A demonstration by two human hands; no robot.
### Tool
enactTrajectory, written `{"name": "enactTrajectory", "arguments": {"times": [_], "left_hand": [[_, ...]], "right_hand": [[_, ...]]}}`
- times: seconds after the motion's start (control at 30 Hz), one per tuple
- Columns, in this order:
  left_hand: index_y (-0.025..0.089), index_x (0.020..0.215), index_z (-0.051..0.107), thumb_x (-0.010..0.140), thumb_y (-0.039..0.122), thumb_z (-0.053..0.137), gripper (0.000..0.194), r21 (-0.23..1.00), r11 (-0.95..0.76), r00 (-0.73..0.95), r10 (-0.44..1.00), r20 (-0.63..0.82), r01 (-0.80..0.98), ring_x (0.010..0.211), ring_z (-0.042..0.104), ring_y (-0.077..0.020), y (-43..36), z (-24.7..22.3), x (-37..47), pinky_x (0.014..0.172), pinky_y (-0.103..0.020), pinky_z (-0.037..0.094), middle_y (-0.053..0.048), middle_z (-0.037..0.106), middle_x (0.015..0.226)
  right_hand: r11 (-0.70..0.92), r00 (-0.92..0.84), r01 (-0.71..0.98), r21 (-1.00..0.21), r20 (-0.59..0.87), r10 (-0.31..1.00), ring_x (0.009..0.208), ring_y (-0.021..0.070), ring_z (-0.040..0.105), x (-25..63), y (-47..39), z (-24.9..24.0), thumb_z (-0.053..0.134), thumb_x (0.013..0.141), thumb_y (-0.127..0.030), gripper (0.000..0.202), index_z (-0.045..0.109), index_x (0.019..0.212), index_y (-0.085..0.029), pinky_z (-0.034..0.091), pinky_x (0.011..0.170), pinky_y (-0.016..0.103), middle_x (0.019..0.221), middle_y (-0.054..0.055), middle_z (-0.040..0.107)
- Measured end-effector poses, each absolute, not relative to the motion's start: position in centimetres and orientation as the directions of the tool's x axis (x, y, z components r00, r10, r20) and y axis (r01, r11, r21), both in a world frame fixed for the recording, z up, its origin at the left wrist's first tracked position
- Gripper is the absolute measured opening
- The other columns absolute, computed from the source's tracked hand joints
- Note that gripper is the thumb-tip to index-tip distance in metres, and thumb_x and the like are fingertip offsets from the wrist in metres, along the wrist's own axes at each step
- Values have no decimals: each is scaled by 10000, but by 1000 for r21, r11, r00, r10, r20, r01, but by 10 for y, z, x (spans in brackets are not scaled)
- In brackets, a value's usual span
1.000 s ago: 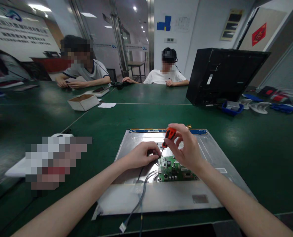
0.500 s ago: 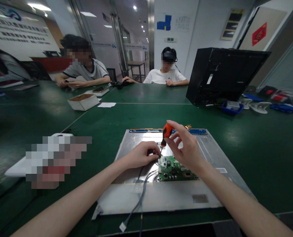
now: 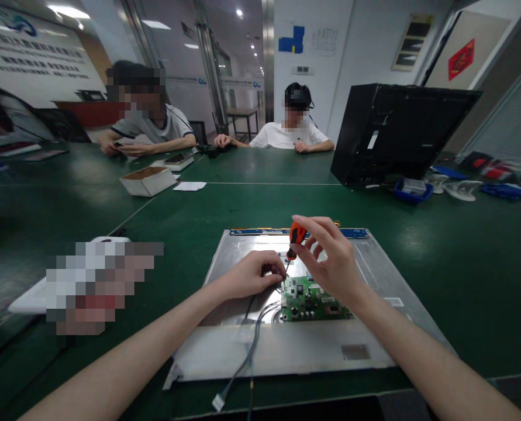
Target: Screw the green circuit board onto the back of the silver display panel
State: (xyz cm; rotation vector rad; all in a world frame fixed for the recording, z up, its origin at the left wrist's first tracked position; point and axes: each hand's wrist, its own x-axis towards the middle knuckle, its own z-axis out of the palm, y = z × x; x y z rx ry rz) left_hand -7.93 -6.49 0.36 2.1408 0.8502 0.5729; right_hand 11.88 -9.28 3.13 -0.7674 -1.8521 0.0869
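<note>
A red and black screwdriver [image 3: 297,235] stands slightly tilted, its tip at the upper left corner of a green circuit board [image 3: 315,301]. The fingers of my right hand [image 3: 334,257] are closed round its handle. My left hand [image 3: 258,272] has thumb and forefinger pinched beside the screwdriver's tip; what lies between them, if anything, is hidden. Under both hands lies a silver metal panel [image 3: 286,351] with a blue strip [image 3: 260,233] along its far edge. Grey cables [image 3: 256,339] run from the board's left side over the near edge, ending in a white connector [image 3: 218,401].
A black monitor casing [image 3: 400,134] stands at the back right, near a blue tray [image 3: 413,192]. An open white box [image 3: 149,182] and white paper [image 3: 190,186] lie back left. Two people sit across the green table [image 3: 251,202]; a partly blurred white object [image 3: 27,298] lies left.
The fingers of my right hand have shifted round the top of the screwdriver handle. My left hand and the board look unmoved. Across the table, one person's hand has moved slightly left.
</note>
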Motion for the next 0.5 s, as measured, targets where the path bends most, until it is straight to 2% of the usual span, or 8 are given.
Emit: {"name": "enactTrajectory", "arguments": {"times": [0.2,0.4,0.5], "left_hand": [[164,799,642,790,104,594,78,784,-491,679,723,124,379,702,557,-155,-64,4,-80,669,-266,456,-4,627,758],[160,819,650,786,85,595,99,780,-492,681,722,119,386,706,558,-152,-65,6,-79,666,-262,449,-6,630,770],[160,811,652,789,70,595,109,773,-491,681,724,107,401,696,550,-147,-65,8,-79,660,-259,443,-1,624,757]], "right_hand": [[794,-245,476,-378,810,533,640,100,593,119,-93,32,504,942,-146,452,451,1357,-315,514,507,249,1097,42,624],[786,-176,432,-443,813,555,601,98,617,117,-91,26,613,889,-219,393,403,1216,-275,457,435,191,901,-14,627],[775,-155,423,-469,806,572,616,109,632,117,-91,24,620,880,-228,386,381,1179,-269,446,427,188,892,-12,623]]}}
